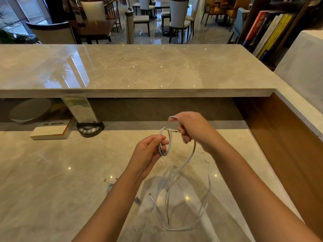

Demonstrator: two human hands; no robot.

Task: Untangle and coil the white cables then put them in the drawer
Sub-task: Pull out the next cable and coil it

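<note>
Head view: left hand (150, 151) and right hand (190, 128) pinch thin, seemingly flat white cable (185, 165) loops.

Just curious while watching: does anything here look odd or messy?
Only the white cable: it hangs from both hands in loose, crossing loops onto the marble counter. A second cable lies loose beside the left forearm.

Two hands work here: the left hand (150, 151) and the right hand (190, 128). At least two white cables (172, 179) show; the exact count is unclear in the tangle. One book (50, 131) and one black device (90, 128) sit on the desk (52, 172).
</note>
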